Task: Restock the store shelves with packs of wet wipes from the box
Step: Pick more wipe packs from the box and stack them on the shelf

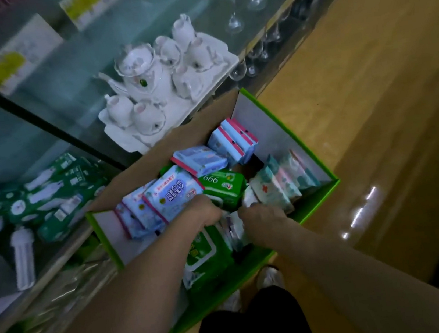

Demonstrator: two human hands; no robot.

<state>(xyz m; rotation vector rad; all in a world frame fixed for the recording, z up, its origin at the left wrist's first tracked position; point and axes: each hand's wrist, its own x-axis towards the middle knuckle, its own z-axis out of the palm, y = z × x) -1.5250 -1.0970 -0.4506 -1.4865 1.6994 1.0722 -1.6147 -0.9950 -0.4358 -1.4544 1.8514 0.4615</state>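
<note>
Left hand (205, 215) and right hand (261, 214) sat fingers-down, side by side in box (260, 121); grasp undeterminable, fingertips hidden; white pack (235, 227) lay between them, green pack (222, 187) just beyond both

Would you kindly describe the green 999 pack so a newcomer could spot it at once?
Find the open box on the floor beside the glass shelves. Near its middle lies the 999 pack. It alone shows white 999 digits on green, between blue-pink packs and pale teal ones.
</note>
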